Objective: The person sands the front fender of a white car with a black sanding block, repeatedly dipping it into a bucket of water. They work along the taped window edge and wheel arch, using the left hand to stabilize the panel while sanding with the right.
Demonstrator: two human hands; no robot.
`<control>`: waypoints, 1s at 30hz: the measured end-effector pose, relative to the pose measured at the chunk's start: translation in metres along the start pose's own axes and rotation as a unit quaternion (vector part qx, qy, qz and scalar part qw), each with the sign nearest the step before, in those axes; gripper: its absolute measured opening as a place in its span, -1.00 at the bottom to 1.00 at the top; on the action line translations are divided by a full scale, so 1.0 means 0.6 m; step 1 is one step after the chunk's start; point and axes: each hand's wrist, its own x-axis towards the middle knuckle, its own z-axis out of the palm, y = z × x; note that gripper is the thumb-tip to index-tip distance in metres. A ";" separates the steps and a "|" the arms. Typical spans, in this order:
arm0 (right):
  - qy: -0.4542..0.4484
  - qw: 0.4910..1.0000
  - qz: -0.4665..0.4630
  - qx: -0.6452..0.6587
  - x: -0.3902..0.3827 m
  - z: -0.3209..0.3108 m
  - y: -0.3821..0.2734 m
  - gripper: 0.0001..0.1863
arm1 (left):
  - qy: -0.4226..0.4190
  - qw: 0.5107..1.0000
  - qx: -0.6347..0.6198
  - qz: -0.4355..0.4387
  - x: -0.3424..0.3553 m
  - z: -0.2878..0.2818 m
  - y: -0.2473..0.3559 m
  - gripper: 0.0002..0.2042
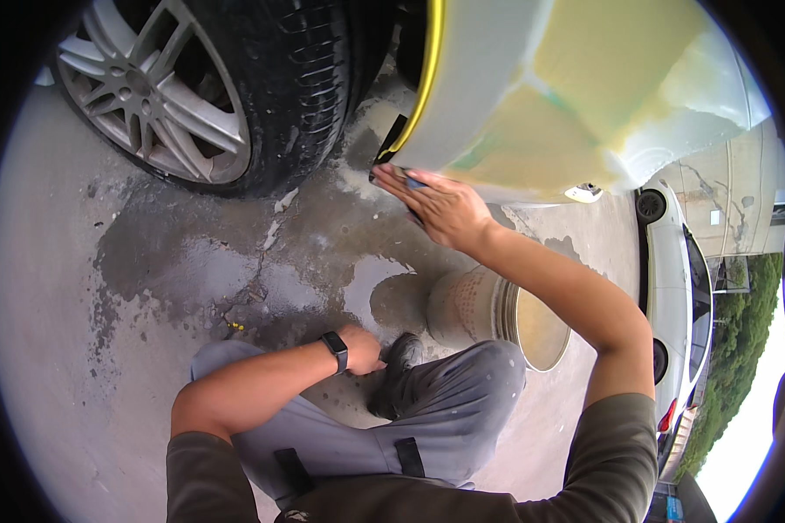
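My right hand (445, 209) reaches up to the bottom corner of a car bumper (488, 122), beside the wheel arch. Its fingers lie nearly straight and pressed together over a small blue-grey piece that looks like sandpaper (414, 180), mostly hidden under them. The bumper is patchy white, grey, yellow and greenish, with a bright yellow rim along the arch. Lower down, my left hand (362, 350) rests by my bent leg with its fingers curled in. Nothing shows in it, and a black watch (334, 351) sits on that wrist.
A tyre with a silver spoked wheel (153, 91) stands left of the bumper. Between my right forearm and knee is an open white bucket (471, 309) of cloudy liquid. Wet patches (227, 270) mark the concrete. A white car (672, 288) is parked at the right.
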 end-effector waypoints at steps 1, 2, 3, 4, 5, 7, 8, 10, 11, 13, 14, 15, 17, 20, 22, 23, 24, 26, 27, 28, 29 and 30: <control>-0.036 0.999 -0.008 -0.038 0.007 -0.011 0.004 -0.21 | 0.000 1.000 0.011 0.003 0.008 -0.001 -0.002 -0.44; -0.030 0.997 -0.015 -0.076 0.012 -0.025 0.014 -0.20 | -0.010 1.000 0.018 0.001 0.013 -0.001 -0.007 -0.43; 0.001 0.992 -0.036 -0.119 0.015 -0.042 0.030 -0.19 | -0.017 0.999 0.031 -0.010 0.019 -0.002 -0.011 -0.43; -0.044 0.983 -0.075 -0.159 0.014 -0.062 0.053 -0.18 | -0.009 1.000 0.030 0.002 0.023 0.000 -0.014 -0.42; -0.026 0.980 -0.061 -0.187 0.009 -0.084 0.082 -0.18 | 0.002 1.000 0.030 0.003 0.026 0.002 -0.018 -0.41; -0.055 0.966 -0.108 -0.227 -0.005 -0.131 0.149 -0.18 | -0.011 1.000 0.018 0.006 0.028 0.008 -0.025 -0.39; 0.010 0.973 -0.049 -0.224 -0.011 -0.152 0.183 -0.18 | -0.019 1.000 0.017 0.005 0.028 0.009 -0.028 -0.39; 0.051 0.994 0.031 -0.095 -0.016 -0.183 0.233 -0.19 | -0.045 0.999 0.012 -0.013 0.029 0.010 -0.033 -0.38; 0.095 0.991 0.097 0.021 -0.015 -0.191 0.247 -0.20 | -0.047 0.999 0.019 -0.013 0.029 0.009 -0.035 -0.38; 0.137 0.980 0.143 0.036 -0.008 -0.189 0.248 -0.20 | -0.047 0.998 0.031 -0.034 0.033 0.004 -0.038 -0.38; 0.173 0.968 0.177 0.042 -0.003 -0.180 0.235 -0.21 | -0.046 0.998 0.026 -0.030 0.035 0.003 -0.037 -0.38; 0.137 0.973 0.188 0.006 0.000 -0.166 0.214 -0.15 | -0.042 0.999 0.016 -0.017 0.035 0.003 -0.037 -0.38; 0.035 0.982 0.127 -0.138 -0.002 -0.128 0.155 -0.14 | -0.038 0.999 0.002 -0.008 0.032 0.000 -0.036 -0.38; -0.125 0.991 0.056 0.005 -0.044 -0.072 0.055 -0.14 | 0.021 1.000 -0.009 -0.005 0.020 -0.006 -0.033 -0.33; -0.194 0.967 0.070 0.149 -0.095 -0.055 0.001 -0.22 | 0.077 0.997 -0.031 -0.009 0.009 -0.017 -0.029 -0.17; -0.167 0.946 0.129 0.245 -0.123 -0.055 -0.022 -0.23 | 0.138 0.987 -0.069 0.035 0.006 -0.027 -0.025 -0.13; -0.115 0.912 0.179 0.351 -0.150 -0.060 -0.041 -0.25 | 0.198 0.972 -0.105 0.074 0.003 -0.037 -0.018 -0.09; -0.067 0.815 0.257 0.516 -0.196 -0.083 -0.069 -0.31 | 0.266 0.920 -0.256 0.132 -0.002 -0.067 0.000 0.03; -0.059 0.752 0.270 0.598 -0.214 -0.100 -0.078 -0.35 | 0.291 0.871 -0.358 0.170 -0.001 -0.086 0.016 0.03; 0.032 0.645 0.327 0.690 -0.228 -0.119 -0.084 -0.55 | 0.312 0.812 -0.450 0.201 -0.003 -0.107 0.034 0.04; -0.004 0.567 0.389 0.726 -0.239 -0.138 -0.087 -0.60 | 0.321 0.754 -0.540 0.193 -0.009 -0.128 0.051 0.04; -0.027 0.504 0.412 0.759 -0.246 -0.158 -0.088 -0.63 | 0.309 0.728 -0.561 0.244 -0.017 -0.151 0.067 0.03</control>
